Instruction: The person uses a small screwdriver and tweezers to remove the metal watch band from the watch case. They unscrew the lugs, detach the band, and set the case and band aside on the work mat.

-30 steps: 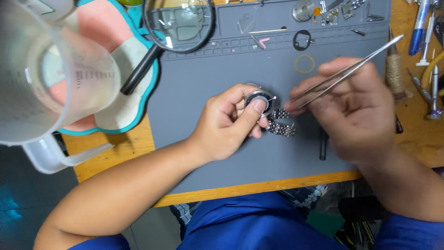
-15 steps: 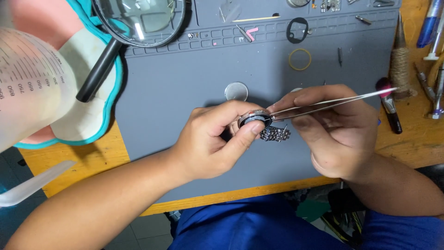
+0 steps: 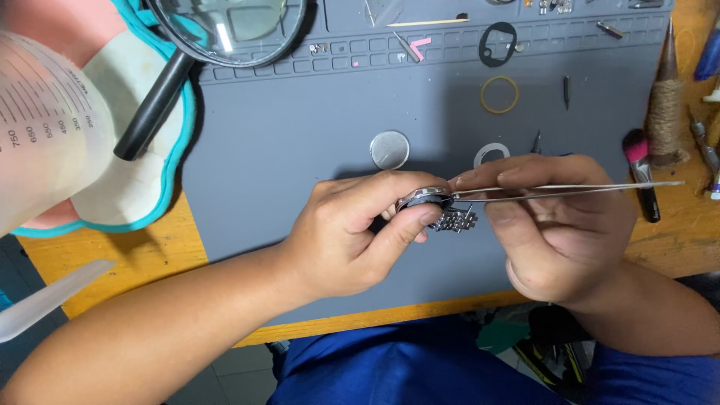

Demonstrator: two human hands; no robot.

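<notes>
At the centre of the frame the left hand (image 3: 352,232) pinches a metal wristwatch (image 3: 426,199) between thumb and curled fingers, the case held edge-up above the grey work mat (image 3: 300,150). A short run of its link bracelet (image 3: 454,220) hangs out just right of the thumb. The right hand (image 3: 559,225) holds fine tweezers (image 3: 570,190), fingers pressed together around the shaft; the tips meet the rim of the watch case, and the far end points toward the right edge of the frame.

Just above the hands lie a round metal disc (image 3: 390,149) and a pale ring (image 3: 491,155), both close to the knuckles but apart from them. Farther up sit a yellow ring (image 3: 499,94) and a black gasket (image 3: 497,43). A magnifying glass (image 3: 225,30) with a black handle crosses the upper left, its handle resting on a teal-edged pad (image 3: 142,187). A translucent measuring jug (image 3: 45,127) blocks the left edge, near the camera. A pink-tipped brush (image 3: 641,169) and a twine-wrapped tool (image 3: 665,112) lie at the right, on the wooden bench (image 3: 150,255).
</notes>
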